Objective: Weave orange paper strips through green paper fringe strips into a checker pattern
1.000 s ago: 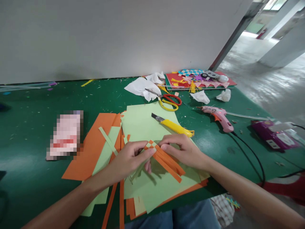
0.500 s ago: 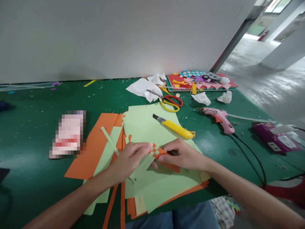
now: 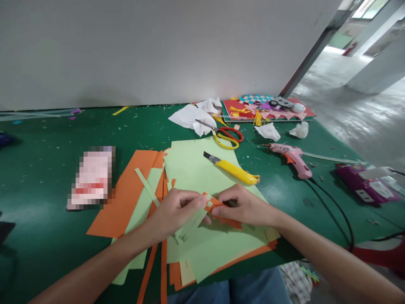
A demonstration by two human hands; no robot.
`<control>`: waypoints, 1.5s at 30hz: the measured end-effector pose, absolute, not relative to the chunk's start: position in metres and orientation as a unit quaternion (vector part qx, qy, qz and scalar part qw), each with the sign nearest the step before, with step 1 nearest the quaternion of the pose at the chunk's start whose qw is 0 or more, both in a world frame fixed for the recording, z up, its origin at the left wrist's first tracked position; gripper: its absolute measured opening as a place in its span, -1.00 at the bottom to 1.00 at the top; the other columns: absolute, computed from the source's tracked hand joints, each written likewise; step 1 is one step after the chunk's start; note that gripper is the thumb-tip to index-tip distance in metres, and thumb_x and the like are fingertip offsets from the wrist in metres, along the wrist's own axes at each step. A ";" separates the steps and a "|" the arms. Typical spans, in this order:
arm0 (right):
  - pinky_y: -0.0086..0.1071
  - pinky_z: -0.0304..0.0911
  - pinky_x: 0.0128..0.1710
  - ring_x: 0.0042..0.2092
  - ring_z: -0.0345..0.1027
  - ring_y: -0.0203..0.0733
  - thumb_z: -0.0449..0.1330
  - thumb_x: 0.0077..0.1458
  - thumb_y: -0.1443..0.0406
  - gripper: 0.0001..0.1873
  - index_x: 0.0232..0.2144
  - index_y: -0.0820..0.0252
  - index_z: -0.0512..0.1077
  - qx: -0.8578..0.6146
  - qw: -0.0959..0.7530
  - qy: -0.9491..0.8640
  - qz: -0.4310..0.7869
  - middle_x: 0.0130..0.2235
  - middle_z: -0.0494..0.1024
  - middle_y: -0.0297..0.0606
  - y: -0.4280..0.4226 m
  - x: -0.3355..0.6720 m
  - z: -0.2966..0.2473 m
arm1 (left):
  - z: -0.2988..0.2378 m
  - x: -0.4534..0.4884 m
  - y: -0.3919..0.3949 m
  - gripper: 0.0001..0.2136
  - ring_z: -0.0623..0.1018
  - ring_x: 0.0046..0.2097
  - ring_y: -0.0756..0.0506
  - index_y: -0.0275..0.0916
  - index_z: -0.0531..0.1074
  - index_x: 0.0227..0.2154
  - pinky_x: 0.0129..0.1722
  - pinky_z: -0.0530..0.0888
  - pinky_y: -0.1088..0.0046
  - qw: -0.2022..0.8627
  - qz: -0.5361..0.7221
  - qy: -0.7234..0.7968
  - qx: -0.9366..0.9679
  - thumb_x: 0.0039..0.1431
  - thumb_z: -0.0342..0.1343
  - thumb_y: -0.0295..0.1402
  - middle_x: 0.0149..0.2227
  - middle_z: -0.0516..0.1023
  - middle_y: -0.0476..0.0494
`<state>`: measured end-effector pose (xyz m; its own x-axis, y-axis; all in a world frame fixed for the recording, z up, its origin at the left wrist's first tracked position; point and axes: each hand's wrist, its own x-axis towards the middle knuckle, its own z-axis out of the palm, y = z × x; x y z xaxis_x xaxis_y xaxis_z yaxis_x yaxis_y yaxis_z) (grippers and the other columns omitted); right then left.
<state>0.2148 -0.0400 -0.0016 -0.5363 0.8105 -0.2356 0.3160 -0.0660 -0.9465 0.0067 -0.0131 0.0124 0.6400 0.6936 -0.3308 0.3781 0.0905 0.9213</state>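
Observation:
Between my two hands is a small woven piece of orange and light green paper strips, checkered at its upper end. My left hand pinches its left side, thumb on top, and loose green strips trail below the fingers. On the right side, my right hand grips the orange part between thumb and fingers; some fingertips are hidden. Both hands are just above light green paper sheets stacked over orange ones. A yellow utility knife with its blade out lies on the sheets beyond my right hand.
Scissors with red and yellow handles lie by crumpled tissue. A pink glue gun and a purple power strip are at the right. Orange paper and a blurred pink item lie left on the green table.
My left thumb has slid slightly right over the woven strips, covering more of the checkered part. Both hands keep their hold, and the things on the table stay put.

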 end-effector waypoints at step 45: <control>-0.43 0.04 -0.52 -0.49 0.42 -0.24 -0.02 0.27 0.14 -0.59 -0.15 0.25 0.54 -0.604 0.217 -0.767 0.003 -0.43 0.63 -0.15 -0.037 0.224 -0.018 | 0.000 -0.004 -0.003 -0.74 0.50 0.02 -0.16 -0.19 0.43 -0.03 0.03 0.43 0.26 0.216 0.209 0.412 0.860 0.33 -0.07 -0.27 -0.01 0.53 -0.17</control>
<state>0.2241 -0.0371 -0.0177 -0.1756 0.9278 0.3291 0.9254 0.2696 -0.2663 -0.0044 -0.0029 0.0004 0.5737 0.7986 0.1821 0.6182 -0.5680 0.5433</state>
